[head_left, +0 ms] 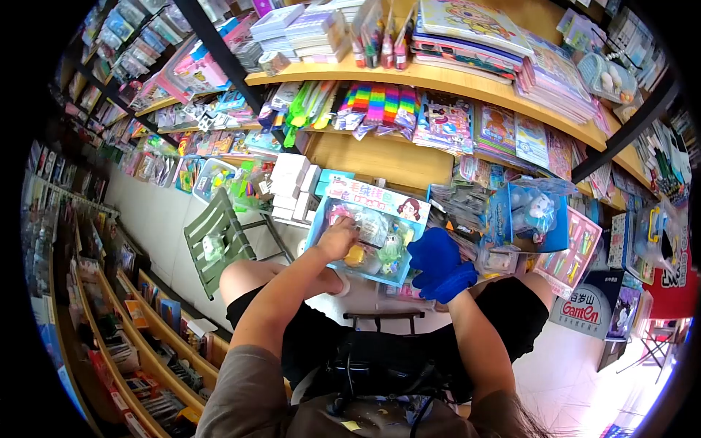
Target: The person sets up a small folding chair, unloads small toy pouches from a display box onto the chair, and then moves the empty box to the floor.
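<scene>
An open light-blue display box [394, 279] with a printed header card [376, 201] stands between my knees. Small wrapped items in pink, white, yellow and green fill it. My left hand [339, 238] reaches into the box's left part, fingers bent down among the packets beside a pink item; what the fingertips hold is hidden. Bright blue material, a glove or cloth, covers my right hand [442, 266] at the box's right edge. The fingers inside it cannot be made out.
White boxes [290, 175] stack behind the display box. A green folding chair [219, 244] stands left, a blue bin [558, 219] with wrapped toys right. Wooden shelves [467, 82] of stationery cross the back; low racks [175, 350] line the left. A small stool shows between my legs.
</scene>
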Demonstrator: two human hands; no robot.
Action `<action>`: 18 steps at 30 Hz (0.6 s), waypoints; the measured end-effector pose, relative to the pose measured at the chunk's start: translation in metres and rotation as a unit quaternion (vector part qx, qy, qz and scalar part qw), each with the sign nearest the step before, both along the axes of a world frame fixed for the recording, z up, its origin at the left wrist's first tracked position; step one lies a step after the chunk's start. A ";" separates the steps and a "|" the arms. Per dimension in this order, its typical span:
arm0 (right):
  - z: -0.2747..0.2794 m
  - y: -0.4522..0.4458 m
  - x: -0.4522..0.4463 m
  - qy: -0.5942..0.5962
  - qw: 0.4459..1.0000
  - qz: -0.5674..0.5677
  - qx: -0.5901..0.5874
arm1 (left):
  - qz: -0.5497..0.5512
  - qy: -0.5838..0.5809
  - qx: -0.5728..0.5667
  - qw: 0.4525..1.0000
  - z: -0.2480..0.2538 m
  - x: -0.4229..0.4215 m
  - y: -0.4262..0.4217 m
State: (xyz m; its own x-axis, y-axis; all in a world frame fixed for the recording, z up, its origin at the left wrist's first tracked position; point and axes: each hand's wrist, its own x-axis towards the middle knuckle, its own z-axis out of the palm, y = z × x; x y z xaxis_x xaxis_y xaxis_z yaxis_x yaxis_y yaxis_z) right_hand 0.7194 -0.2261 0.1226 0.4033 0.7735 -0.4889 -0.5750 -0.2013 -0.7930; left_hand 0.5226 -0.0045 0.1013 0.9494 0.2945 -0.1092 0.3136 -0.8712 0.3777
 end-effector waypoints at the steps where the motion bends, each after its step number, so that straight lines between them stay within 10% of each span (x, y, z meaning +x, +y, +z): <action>1: 0.001 -0.001 0.001 0.009 1.000 -0.007 0.012 | 0.018 -0.019 -0.013 1.000 0.000 0.003 0.000; 6: -0.008 0.009 0.007 -0.038 0.998 -0.023 0.038 | 0.122 -0.121 -0.240 0.955 0.035 0.014 0.009; 9: -0.062 0.015 0.019 -0.249 0.960 0.058 0.116 | 0.203 -0.164 -0.475 0.840 0.055 0.010 0.013; 14: -0.012 0.009 -0.004 0.205 0.949 -0.160 0.180 | 0.266 -0.245 -0.713 0.600 0.110 0.010 -0.015; 18: -0.024 0.012 -0.017 -0.055 0.977 -0.113 0.174 | 0.201 -0.291 -0.824 0.443 0.125 0.018 -0.063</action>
State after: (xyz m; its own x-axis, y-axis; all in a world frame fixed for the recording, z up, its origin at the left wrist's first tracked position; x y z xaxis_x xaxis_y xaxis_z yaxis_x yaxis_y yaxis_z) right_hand 0.7027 -0.2139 0.0988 0.6183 0.7701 -0.1572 -0.4815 0.2132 -0.8501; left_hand 0.5409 -0.0675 0.2263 0.8654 0.4278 -0.2610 -0.2501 0.8200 0.5148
